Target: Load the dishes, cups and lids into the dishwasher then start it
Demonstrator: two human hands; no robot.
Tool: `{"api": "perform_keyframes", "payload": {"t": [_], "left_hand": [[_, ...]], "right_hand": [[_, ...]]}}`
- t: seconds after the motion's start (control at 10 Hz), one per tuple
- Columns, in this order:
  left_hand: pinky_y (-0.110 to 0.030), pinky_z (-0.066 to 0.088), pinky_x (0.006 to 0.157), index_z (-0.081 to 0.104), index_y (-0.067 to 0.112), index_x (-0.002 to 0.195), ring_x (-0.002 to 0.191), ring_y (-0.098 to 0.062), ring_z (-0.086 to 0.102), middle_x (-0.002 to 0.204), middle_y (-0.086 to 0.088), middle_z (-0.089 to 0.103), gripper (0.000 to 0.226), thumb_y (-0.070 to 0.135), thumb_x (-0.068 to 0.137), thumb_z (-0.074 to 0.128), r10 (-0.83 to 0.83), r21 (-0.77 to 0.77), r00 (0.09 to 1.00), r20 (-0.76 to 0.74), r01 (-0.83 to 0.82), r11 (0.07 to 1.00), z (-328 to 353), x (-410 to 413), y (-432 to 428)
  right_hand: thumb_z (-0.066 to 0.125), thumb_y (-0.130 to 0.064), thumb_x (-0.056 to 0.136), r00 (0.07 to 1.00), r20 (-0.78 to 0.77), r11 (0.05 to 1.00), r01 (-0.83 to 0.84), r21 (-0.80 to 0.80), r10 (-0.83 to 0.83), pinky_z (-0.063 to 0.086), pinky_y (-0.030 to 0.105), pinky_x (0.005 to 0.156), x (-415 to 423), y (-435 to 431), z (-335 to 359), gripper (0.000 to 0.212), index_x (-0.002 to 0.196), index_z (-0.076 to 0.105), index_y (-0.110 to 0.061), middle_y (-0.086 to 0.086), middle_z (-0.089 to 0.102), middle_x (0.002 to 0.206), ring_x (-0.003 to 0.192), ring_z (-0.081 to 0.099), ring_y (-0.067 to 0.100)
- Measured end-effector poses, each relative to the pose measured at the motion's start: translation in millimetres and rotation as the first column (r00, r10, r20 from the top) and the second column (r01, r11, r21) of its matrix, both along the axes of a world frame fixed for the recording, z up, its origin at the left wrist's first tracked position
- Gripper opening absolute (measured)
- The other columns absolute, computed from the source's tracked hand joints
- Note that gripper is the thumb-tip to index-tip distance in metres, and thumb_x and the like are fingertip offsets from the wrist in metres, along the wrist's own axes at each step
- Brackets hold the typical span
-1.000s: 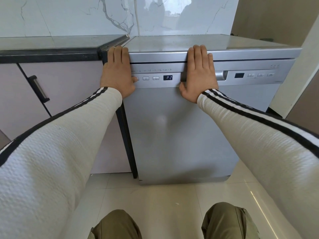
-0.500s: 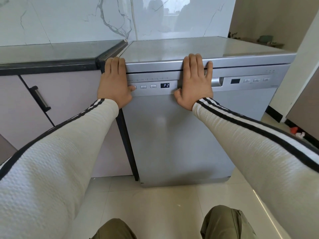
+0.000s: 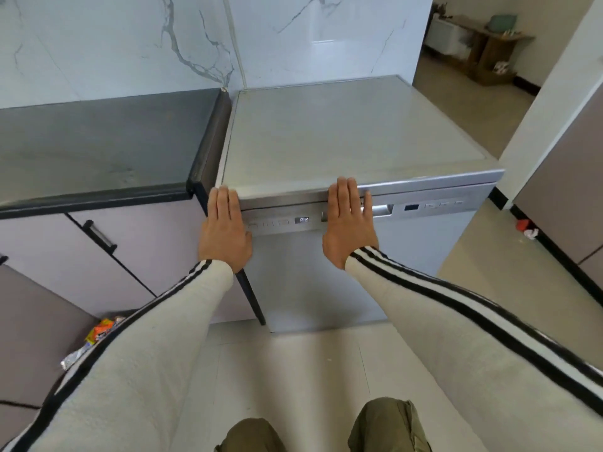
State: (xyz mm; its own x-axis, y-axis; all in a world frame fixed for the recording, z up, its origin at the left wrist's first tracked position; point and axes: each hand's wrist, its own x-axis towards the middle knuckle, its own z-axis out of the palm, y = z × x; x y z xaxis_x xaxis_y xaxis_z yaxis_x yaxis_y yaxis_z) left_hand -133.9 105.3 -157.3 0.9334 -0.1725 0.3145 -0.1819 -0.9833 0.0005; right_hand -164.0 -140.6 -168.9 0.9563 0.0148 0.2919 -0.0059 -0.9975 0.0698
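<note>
Basically, both hands lay flat, fingers straight and together, palms pressed on the closed door of the freestanding silver-grey dishwasher [image 3: 326, 272], gripping nothing. Left hand [image 3: 224, 234] sat at the door's upper left corner, fingertips reaching the top edge, heel of the palm over the dark side trim. Right hand [image 3: 349, 223] lay at mid-width over the control strip, covering the left part of the recessed silver door handle [image 3: 380, 211], little finger spread slightly right. Small lit display [image 3: 301, 220] reading P2 showed between the hands, a row of buttons just left of it. Dishwasher stood at the right end of the dark grey table [image 3: 98, 148], touching its edge, flat top bare. White marble-veined wall [image 3: 130, 44] behind. Cream sleeves with black stripes covered both arms. Crumpled orange wrappers [image 3: 98, 334] lay on the floor near left, under the pale cabinet doors.
</note>
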Motion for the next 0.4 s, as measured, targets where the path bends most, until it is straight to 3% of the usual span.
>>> {"api": "perform_keyframes", "payload": {"t": [0.1,0.3,0.4], "left_hand": [[-0.046,0.044,0.107,0.004,-0.002,0.155,0.152,-0.034,0.000,0.164,-0.017,0.003,0.094,0.030,0.087,0.061,0.019,-0.025,0.985,-0.170,-0.023,0.999,25.6,-11.1,-3.1],[-0.047,0.014,0.122,0.000,0.008,0.157,0.152,-0.028,-0.003,0.165,-0.011,-0.003,0.084,0.035,0.095,0.050,0.012,0.075,0.912,-0.410,0.021,0.997,85.8,-12.6,-5.7],[-0.047,0.010,0.123,0.000,0.011,0.157,0.152,-0.028,0.001,0.166,-0.009,-0.002,0.078,0.037,0.098,0.044,-0.094,0.099,0.921,-0.378,0.141,0.985,108.8,-17.1,-9.9]], "right_hand": [[0.039,-0.022,0.092,0.982,-0.186,1.000,-0.011,0.020,0.014,-0.001,0.055,0.121,-7.9,-2.8,28.8,0.084,0.152,-0.015,-0.001,0.017,-0.019,0.161,0.148,-0.019,0.035],[0.039,-0.018,0.092,0.815,-0.579,1.000,0.005,-0.021,-0.016,-0.004,0.050,0.121,-4.2,-3.0,101.6,0.083,0.153,-0.017,-0.005,0.011,-0.024,0.161,0.149,-0.019,0.028],[0.035,-0.018,0.095,0.816,-0.578,0.999,-0.020,-0.041,-0.007,-0.005,0.050,0.121,-5.3,1.0,121.4,0.077,0.154,-0.013,-0.006,0.010,-0.021,0.162,0.150,-0.017,0.027]]}}
